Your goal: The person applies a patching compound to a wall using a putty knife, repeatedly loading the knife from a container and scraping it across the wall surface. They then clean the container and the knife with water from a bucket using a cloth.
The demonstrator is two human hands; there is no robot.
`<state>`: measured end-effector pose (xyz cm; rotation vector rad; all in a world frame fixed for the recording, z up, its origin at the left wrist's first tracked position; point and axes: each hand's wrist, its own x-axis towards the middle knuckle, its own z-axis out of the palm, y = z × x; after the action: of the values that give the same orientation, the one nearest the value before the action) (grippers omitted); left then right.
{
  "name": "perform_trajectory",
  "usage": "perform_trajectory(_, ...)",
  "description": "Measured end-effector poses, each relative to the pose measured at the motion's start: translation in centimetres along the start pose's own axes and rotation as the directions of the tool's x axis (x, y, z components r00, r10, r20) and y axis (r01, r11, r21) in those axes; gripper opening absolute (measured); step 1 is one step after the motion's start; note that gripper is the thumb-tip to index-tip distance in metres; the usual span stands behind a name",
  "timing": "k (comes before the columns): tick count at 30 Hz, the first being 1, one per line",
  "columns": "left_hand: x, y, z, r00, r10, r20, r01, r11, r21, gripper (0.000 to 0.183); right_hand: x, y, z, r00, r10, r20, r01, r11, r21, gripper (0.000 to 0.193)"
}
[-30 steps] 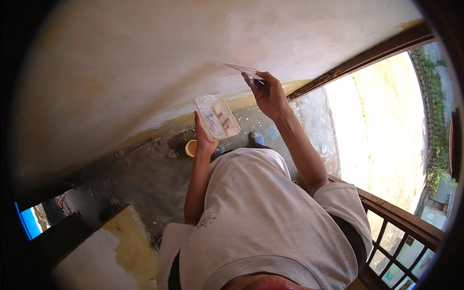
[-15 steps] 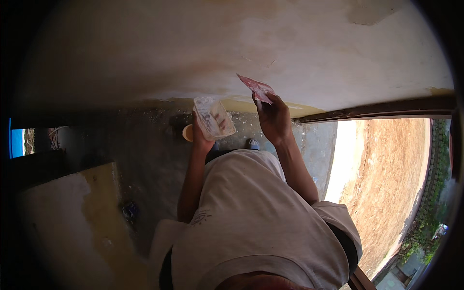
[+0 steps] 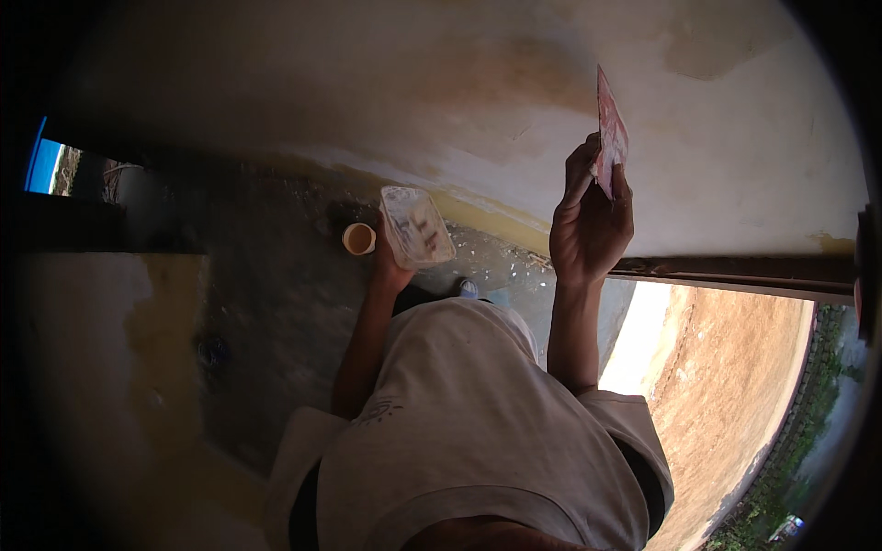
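Note:
My left hand (image 3: 392, 261) grips a see-through plastic tub (image 3: 418, 227) by its left side, with fingers showing through its base. White paste smears the tub's inside. Raised at the right, my right hand (image 3: 593, 220) pinches the lower end of a flat reddish scraper (image 3: 610, 133) between thumb and fingers. White paste coats parts of the scraper, which stands nearly upright, edge toward me. Behind it rises a pale plastered wall (image 3: 441, 101) with brownish patches; whether the scraper touches it I cannot tell.
A small yellowish bucket (image 3: 359, 239) stands on the grey, white-spattered floor (image 3: 276, 294), left of the tub. At the right, a dark door sill (image 3: 717, 272) borders a sunlit brown ground (image 3: 726, 367). A low, partly yellow wall (image 3: 110, 340) stands at the left.
My right hand has moved up and to the right, turning the scraper from slanted to nearly upright. The left hand still holds the tub at about the same place. The view has tilted.

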<state>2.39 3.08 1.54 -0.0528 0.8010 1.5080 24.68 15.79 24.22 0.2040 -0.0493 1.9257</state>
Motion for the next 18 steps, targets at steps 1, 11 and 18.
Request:
perform_trajectory(1,0.1,0.0,-0.2,1.0,0.007,0.001,-0.007,1.0,-0.019,0.086,-0.4,0.2,-0.7,0.997,0.047,-0.057,-0.051,0.997,-0.062,0.037)
perform_trajectory(11,0.7,-0.4,-1.3,1.0,-0.017,0.013,0.018,0.999,-0.028,0.084,1.9,6.5,-22.0,0.827,0.161,-0.539,-0.361,0.887,-0.289,0.022)
perform_trajectory(18,1.4,0.2,-2.2,0.998,-0.065,0.015,0.065,0.998,-0.02,0.089,7.2,0.9,-6.5,0.943,0.144,-0.3,-0.169,0.984,-0.06,0.028)
